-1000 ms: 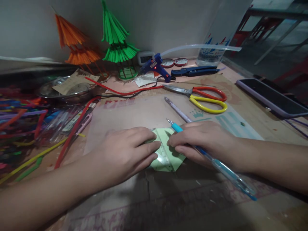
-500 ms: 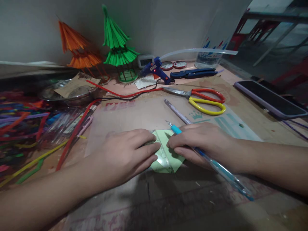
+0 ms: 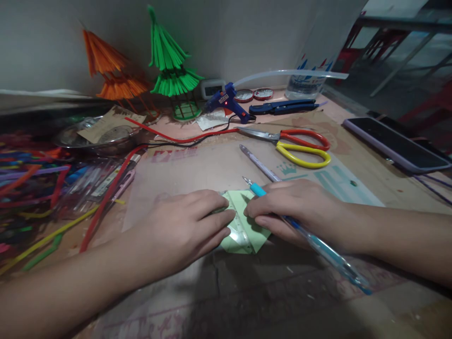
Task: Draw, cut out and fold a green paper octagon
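A small piece of light green paper [image 3: 259, 233] lies on the work surface between my hands. Over its left part rests a clear plastic ruler [image 3: 241, 234], whose marked straight edge slants across the sheet. My left hand [image 3: 189, 228] holds the ruler down with its fingertips, hiding its left side. In my right hand [image 3: 294, 207] is a blue pen [image 3: 326, 252], gripped with its tip pointing up and left, clear of the paper. The right fingertips touch the paper's right half. Just beyond that hand lies a greyish pen [image 3: 259, 162].
Scissors [image 3: 303, 155] with red and yellow handles lie beyond my right hand. Behind are a glue gun [image 3: 228, 101], blue pliers [image 3: 282, 107] and green [image 3: 169, 52] and orange [image 3: 106, 56] pipe-cleaner models. A phone [image 3: 395, 141] lies right; coloured pipe cleaners [image 3: 31, 179] clutter the left.
Both hands, the ruler and the paper keep their places. The whole view has shifted very slightly; nothing has been picked up or let go.
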The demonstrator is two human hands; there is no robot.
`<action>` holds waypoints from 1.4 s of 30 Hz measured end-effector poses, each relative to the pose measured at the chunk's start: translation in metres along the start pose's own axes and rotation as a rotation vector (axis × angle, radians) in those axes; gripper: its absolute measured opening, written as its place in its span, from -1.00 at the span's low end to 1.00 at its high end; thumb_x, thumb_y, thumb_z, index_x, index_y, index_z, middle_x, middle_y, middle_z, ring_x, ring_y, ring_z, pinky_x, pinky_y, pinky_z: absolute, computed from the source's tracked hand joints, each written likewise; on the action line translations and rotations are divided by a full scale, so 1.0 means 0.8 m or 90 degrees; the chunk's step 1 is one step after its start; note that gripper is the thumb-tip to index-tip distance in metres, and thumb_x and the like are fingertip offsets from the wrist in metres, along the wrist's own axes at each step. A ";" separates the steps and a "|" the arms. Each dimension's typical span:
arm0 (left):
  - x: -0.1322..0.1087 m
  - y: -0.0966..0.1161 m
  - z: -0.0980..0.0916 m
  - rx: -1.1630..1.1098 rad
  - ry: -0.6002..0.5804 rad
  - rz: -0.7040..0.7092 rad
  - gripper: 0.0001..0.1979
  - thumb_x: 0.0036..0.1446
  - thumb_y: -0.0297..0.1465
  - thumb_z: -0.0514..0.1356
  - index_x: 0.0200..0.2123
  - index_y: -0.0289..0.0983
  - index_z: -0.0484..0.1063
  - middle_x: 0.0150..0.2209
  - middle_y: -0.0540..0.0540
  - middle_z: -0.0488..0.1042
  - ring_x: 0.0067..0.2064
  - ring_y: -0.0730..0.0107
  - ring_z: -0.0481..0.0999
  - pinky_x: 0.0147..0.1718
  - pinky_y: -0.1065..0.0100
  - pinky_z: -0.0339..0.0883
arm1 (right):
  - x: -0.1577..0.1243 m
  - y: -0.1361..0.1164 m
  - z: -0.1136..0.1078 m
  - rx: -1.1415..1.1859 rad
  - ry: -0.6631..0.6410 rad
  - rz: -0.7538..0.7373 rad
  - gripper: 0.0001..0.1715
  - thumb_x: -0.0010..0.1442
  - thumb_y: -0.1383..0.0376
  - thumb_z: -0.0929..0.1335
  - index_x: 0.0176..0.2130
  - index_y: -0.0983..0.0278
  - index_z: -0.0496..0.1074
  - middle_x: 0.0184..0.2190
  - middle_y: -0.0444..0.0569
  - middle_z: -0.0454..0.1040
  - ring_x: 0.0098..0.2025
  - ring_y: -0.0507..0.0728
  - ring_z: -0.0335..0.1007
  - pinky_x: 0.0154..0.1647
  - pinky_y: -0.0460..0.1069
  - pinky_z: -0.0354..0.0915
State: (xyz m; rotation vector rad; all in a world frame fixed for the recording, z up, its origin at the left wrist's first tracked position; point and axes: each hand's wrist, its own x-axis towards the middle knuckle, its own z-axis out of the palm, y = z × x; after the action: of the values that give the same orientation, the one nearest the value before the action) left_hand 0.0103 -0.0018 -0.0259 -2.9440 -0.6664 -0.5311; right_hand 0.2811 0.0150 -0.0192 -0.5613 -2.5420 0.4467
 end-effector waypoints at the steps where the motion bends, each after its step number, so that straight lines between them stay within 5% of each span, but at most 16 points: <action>1: 0.000 0.000 -0.001 0.000 -0.002 -0.001 -0.75 0.48 -0.37 0.08 -0.01 -0.34 0.52 -0.08 -0.26 0.59 -0.12 0.08 0.61 -0.25 0.15 0.56 | 0.000 0.000 0.000 -0.001 -0.001 0.002 -0.75 0.43 0.32 0.32 -0.18 0.38 0.57 -0.44 -0.07 0.52 -0.42 0.04 0.34 -0.36 -0.08 0.20; 42: -0.001 -0.002 -0.001 -0.015 -0.006 -0.009 -0.74 0.47 -0.38 0.09 0.01 -0.34 0.54 -0.06 -0.27 0.60 -0.08 0.05 0.63 -0.20 0.10 0.59 | -0.001 0.000 -0.001 -0.008 -0.012 0.010 -0.79 0.43 0.33 0.32 -0.16 0.33 0.56 -0.43 -0.08 0.52 -0.42 0.04 0.34 -0.36 -0.08 0.20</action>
State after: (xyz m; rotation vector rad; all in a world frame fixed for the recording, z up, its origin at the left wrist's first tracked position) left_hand 0.0090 -0.0010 -0.0254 -2.9674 -0.6874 -0.5290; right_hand 0.2820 0.0147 -0.0189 -0.5838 -2.5618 0.4442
